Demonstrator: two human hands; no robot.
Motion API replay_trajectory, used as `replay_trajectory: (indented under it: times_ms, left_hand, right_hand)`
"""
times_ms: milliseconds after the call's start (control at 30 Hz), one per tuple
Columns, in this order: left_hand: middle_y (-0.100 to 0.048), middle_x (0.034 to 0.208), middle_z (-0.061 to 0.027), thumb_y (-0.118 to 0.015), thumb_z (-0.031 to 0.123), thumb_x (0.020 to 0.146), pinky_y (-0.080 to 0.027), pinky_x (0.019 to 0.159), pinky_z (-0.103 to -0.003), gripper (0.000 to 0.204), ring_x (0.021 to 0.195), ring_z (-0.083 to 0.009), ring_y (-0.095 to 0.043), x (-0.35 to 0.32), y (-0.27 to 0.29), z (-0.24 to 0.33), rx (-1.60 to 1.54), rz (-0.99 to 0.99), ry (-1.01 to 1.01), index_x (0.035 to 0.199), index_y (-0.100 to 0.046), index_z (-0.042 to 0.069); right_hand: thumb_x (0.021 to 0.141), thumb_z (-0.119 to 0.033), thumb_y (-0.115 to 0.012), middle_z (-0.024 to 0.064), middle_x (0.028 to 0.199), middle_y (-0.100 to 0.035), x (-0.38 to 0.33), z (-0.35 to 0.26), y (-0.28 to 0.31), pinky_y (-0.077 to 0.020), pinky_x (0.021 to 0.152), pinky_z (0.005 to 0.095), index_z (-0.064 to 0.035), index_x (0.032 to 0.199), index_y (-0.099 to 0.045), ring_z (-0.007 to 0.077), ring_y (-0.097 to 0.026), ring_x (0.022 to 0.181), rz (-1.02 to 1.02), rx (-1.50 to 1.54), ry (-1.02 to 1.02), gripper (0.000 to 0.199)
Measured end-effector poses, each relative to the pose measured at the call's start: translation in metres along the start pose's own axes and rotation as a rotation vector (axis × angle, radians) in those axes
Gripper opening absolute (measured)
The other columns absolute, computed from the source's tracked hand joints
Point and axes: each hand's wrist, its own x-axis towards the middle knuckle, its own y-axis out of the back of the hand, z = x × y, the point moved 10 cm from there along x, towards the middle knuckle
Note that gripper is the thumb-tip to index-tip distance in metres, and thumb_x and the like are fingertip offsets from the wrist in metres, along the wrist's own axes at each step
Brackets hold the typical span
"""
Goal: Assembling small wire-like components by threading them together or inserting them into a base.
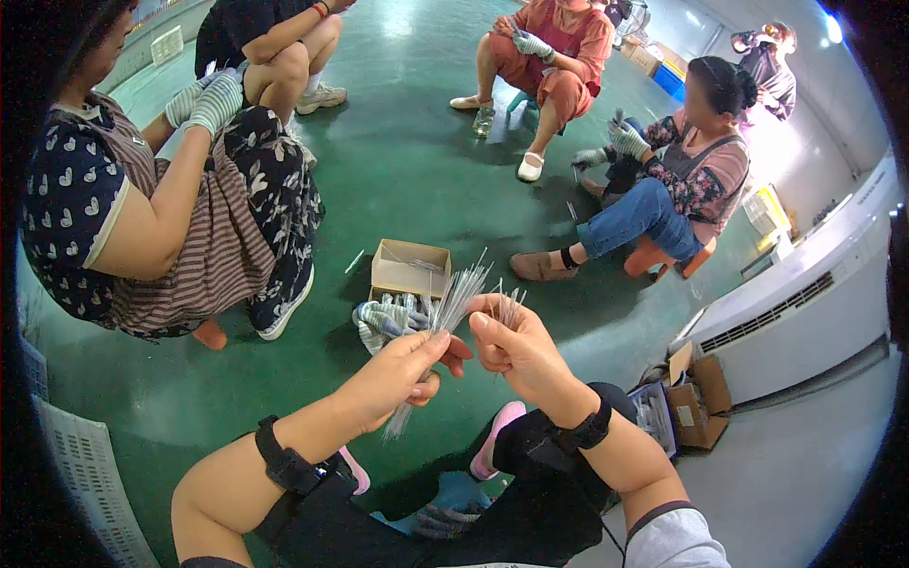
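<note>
Clock centred between the two hands; small open cardboard box point(392, 275) on the green floor point(331, 398) at 11 o'clock, a few thin strands inside; items at its near edge look like clear plastic, too small to be sure; striped gloves point(375, 327) heaped at 9–10 o'clock, beside the box; open brown carton point(691, 417) at 4 o'clock, next to a filled bluish crate point(668, 440); white perforated basket point(90, 473) at 8 o'clock.

Left hand point(409, 367) closed round a bundle of fine strands point(460, 293), thumb on top, bundle slanting from 7 to 1 o'clock; right hand point(519, 350) just beside it, thumb and fingers pinched on a smaller bunch point(509, 310), tips toward 12–1 o'clock; both wrists wear black bands point(279, 457).
</note>
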Motion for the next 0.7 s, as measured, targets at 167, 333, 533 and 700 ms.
replay_trajectory:
  times_ms: [167, 333, 533, 700]
  left_hand:
    - [-0.05, 0.084, -0.0031, -0.036, 0.035, 0.095, -0.029, 0.047, -0.02, 0.038, 0.049, -0.0036, -0.031, -0.001, -0.001, -0.003, 0.042, -0.015, 0.024, 0.104, -0.05, 0.002]
    - [-0.05, 0.081, -0.0011, -0.041, 0.032, 0.094, -0.028, 0.046, -0.019, 0.032, 0.048, -0.003, -0.032, 0.0, 0.002, 0.002, 0.043, 0.024, -0.026, 0.103, -0.051, 0.002]
    - [-0.05, 0.079, 0.0003, -0.043, 0.028, 0.093, -0.027, 0.044, -0.018, 0.027, 0.047, -0.0024, -0.032, 0.001, 0.009, 0.005, -0.027, 0.075, -0.051, 0.101, -0.052, 0.003]
    - [-0.05, 0.076, 0.0005, -0.044, 0.027, 0.093, -0.027, 0.044, -0.019, 0.026, 0.047, -0.0021, -0.033, 0.0, 0.008, 0.002, -0.042, 0.04, -0.032, 0.101, -0.053, 0.003]
  right_hand:
    - [0.086, -0.017, -0.058, -0.0047, 0.053, -0.04, 0.002, -0.002, 0.011, -0.0204, 0.042, 0.0206, -0.0039, 0.087, -0.053, 0.004, -0.028, 0.043, 0.057, -0.019, 0.051, 0.014]
    - [0.086, -0.017, -0.057, -0.0042, 0.052, -0.038, 0.001, -0.005, 0.015, -0.0201, 0.041, 0.0211, -0.0017, 0.089, -0.055, 0.0043, -0.027, 0.043, 0.09, -0.022, 0.075, 0.016]
    - [0.087, -0.017, -0.056, -0.0038, 0.052, -0.038, 0.001, -0.009, 0.016, -0.0195, 0.041, 0.0212, 0.0005, 0.091, -0.057, 0.0043, -0.027, 0.043, 0.109, -0.023, 0.106, 0.018]
    - [0.087, -0.017, -0.055, -0.0037, 0.052, -0.038, 0.001, -0.009, 0.014, -0.0196, 0.041, 0.021, 0.0007, 0.091, -0.056, 0.0041, -0.027, 0.043, 0.093, -0.033, 0.112, 0.018]
